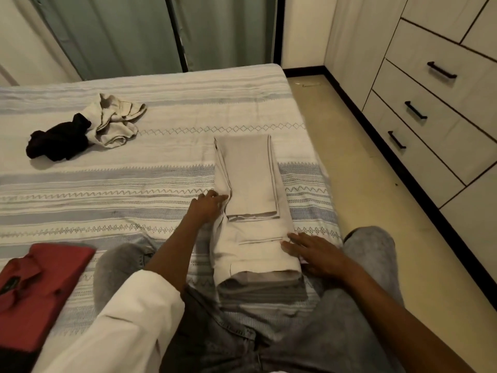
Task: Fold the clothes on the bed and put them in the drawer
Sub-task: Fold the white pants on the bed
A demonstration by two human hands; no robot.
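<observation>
Kneeling on the bed [161, 109], a person works on beige trousers [250, 189] folded lengthwise near the bed's right edge; the left hand [208, 204] lies with straight fingers against the trousers' left edge; the right hand [313, 251], fingers spread flat, presses their right side; a folded red shirt [40, 278] lies at lower left; a crumpled cream garment [115, 119] and a black garment [59, 141] touch farther back; closed drawers [430, 109] stand at right.
</observation>
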